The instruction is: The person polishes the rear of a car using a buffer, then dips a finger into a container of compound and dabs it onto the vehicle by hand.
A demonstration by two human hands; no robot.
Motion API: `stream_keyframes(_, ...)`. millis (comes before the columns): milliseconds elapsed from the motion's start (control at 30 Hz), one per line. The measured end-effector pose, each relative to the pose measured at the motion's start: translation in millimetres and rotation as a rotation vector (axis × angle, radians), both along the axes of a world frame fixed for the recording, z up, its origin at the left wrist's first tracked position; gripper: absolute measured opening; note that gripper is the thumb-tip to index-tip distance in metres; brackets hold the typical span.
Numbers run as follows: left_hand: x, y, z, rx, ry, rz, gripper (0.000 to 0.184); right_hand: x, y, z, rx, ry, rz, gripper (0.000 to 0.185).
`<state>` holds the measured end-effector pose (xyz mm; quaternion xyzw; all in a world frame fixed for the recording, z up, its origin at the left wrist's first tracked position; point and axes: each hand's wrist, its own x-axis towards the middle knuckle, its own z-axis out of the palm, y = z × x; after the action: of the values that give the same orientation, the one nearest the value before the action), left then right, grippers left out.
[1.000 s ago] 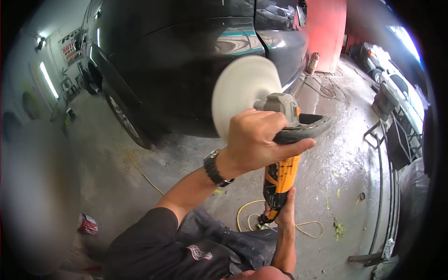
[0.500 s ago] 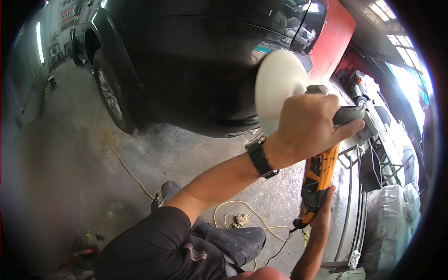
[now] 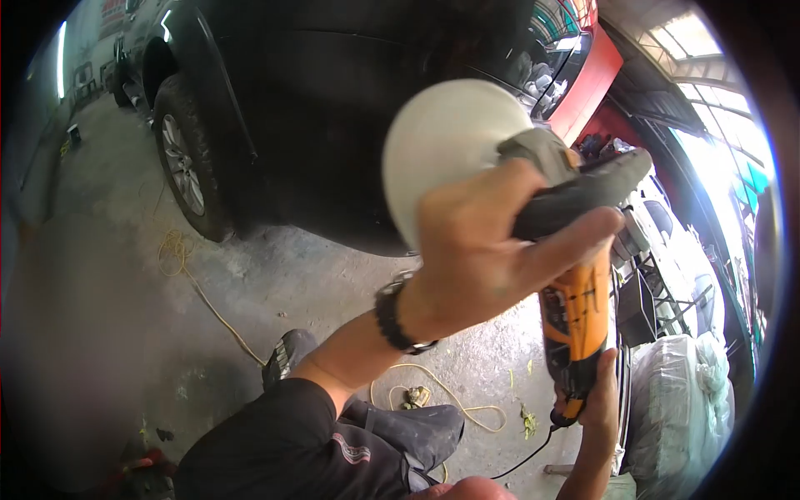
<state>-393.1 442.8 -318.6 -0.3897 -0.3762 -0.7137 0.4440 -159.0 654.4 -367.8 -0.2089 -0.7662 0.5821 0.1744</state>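
Note:
My left hand (image 3: 475,250), with a black watch (image 3: 392,312) on its wrist, is wrapped round the black front handle of an orange-and-black polisher (image 3: 579,321). Lower down, my right hand (image 3: 602,387) grips the tool's rear end, where a dark cord comes out. The polisher's round white pad (image 3: 442,137) lies over the dark panel of a black vehicle (image 3: 317,125) and looks smeared by motion. Whether the pad touches the panel I cannot tell. Part of the handle is hidden behind my left fingers.
A wheel (image 3: 183,154) of the vehicle stands at left. Yellow cord (image 3: 208,300) trails over the concrete floor, with more cord near my knee. Plastic-wrapped goods (image 3: 679,408) and a metal rack (image 3: 667,292) stand on the right. A red panel (image 3: 596,75) is beyond the vehicle.
The polisher's pad and my left hand have moved left and come closer to the camera. My right hand has shifted slightly right and down, still on the tool.

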Motion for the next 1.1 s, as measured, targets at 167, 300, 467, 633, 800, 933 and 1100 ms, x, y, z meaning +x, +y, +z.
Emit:
stream_keyframes(167, -10.2, -74.9, -43.2, 0.138, -0.208, 0.147, 0.03, -24.7, -82.4, 21.4, 0.12, -0.178, 0.236, 0.077)
stream_keyframes(300, -36.5, -127.6, -63.6, 0.279, -0.383, 0.151, 0.039, -56.9, -109.3, 22.5, 0.172, -0.242, 0.462, 0.067)
stream_keyframes(467, -36.6, -141.4, -42.8, 0.202, -0.354, 0.267, 0.047, -90.8, -117.6, 9.6, 0.16, -0.218, 0.518, 0.067)
stream_keyframes(633, -24.5, -129.2, -35.0, 0.107, -0.326, 0.28, 0.047, -76.8, -99.0, 7.5, 0.122, -0.288, 0.49, 0.067)
stream_keyframes(800, -4.9, -90.1, -10.0, 0.025, -0.247, 0.273, 0.041, -51.4, -62.2, 10.5, 0.124, -0.233, 0.448, 0.077)
stream_keyframes(933, 18.5, -54.7, 15.2, -0.109, -0.159, 0.218, 0.039, -37.9, -31.5, 4.5, 0.071, -0.113, 0.423, 0.076)
stream_keyframes(1100, 21.5, -14.2, 30.9, -0.173, -0.001, 0.135, 0.033, -33.1, 12.2, -6.8, -0.037, -0.047, 0.392, 0.075)
